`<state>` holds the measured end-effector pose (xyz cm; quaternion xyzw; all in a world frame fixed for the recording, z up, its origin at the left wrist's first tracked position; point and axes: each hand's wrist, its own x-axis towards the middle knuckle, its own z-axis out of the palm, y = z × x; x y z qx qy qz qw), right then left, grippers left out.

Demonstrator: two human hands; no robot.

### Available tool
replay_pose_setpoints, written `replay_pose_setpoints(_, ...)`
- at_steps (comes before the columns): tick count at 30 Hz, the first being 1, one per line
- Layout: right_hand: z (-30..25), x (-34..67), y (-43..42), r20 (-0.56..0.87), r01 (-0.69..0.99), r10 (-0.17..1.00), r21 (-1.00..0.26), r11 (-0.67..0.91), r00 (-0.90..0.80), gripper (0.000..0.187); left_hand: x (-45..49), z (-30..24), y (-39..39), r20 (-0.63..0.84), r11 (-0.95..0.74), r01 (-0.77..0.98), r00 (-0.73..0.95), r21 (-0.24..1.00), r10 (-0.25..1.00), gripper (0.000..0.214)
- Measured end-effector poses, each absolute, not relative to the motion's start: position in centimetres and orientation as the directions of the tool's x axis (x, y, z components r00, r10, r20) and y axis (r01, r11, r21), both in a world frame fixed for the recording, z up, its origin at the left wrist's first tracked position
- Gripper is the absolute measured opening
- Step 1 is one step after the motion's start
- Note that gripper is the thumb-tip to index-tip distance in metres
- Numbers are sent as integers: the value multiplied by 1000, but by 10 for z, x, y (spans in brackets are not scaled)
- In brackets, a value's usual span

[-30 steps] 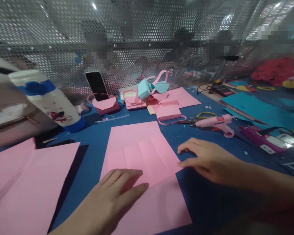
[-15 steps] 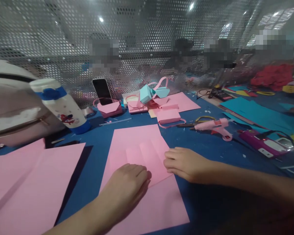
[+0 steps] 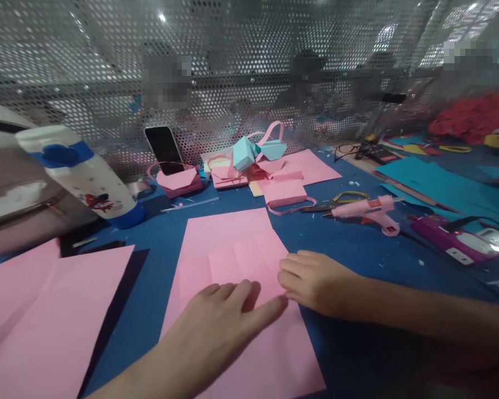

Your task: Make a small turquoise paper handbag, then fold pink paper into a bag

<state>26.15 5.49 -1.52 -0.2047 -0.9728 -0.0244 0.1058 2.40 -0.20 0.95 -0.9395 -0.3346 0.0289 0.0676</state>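
A pink paper sheet lies on the blue table in front of me, with a smaller creased pink piece folded on top of it. My left hand rests flat on the sheet, fingers stretched out and pressing the near edge of the creased piece. My right hand comes in from the right, its curled fingertips meeting at the piece's right edge; whether it pinches the paper I cannot make out.
More pink sheets lie at the left. A white bottle and a bag stand behind them. A phone leans on the perforated screen beside paper crafts. Scissors, a pink glue gun and teal sheets lie at the right.
My left hand has slid right and spread its fingers along the creased piece. My right hand moved left from the table to the piece's right edge, and the piece looks narrower.
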Motion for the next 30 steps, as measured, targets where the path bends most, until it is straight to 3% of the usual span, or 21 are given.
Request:
replay_pose_setpoints(2, -18, 264, 55, 263, 454, 443, -22, 891, -857, 21, 25, 11, -2, -41, -788, 596, 793, -155, 608, 71)
replay_pose_setpoints(4, -17, 270, 54, 267, 529, 535, -100, 843, -802, 28, 24, 10, -1, -44, -794, 589, 798, -152, 600, 72)
replay_pose_setpoints(8, -7, 284, 51, 137, 598, 681, -379, 707, -719, 33, 23, 7, 0, -43, -799, 585, 802, -139, 595, 71)
replay_pose_setpoints(11, -2, 289, 49, 67, 613, 726, -487, 622, -684, 31, 22, 6, 0, -49, -809, 572, 812, -137, 582, 75)
replay_pose_setpoints(15, -3, 289, 52, 42, 604, 727, -525, 600, -685, 25, 22, 5, 0, -55, -808, 575, 809, -131, 585, 75)
replay_pose_setpoints(20, -7, 289, 51, 72, 592, 701, -478, 648, -709, 16, 21, 4, 2, -52, -812, 569, 814, -131, 578, 73)
replay_pose_setpoints(23, -8, 288, 45, 180, 597, 685, -368, 713, -706, 10, 21, 3, 3, -47, -817, 556, 822, -150, 568, 75)
replay_pose_setpoints(26, -7, 288, 36, 331, 487, 507, -147, 861, -796, 19, 20, 2, 2, -37, -823, 545, 830, -159, 556, 76)
replay_pose_setpoints(28, -6, 291, 31, 346, 402, 389, -34, 915, -854, 22, 19, 1, 2, -35, -826, 542, 833, -158, 553, 76)
replay_pose_setpoints(30, -5, 294, 28, 310, 391, 374, -9, 920, -874, 24, 19, 0, 2, -35, -826, 541, 833, -157, 552, 76)
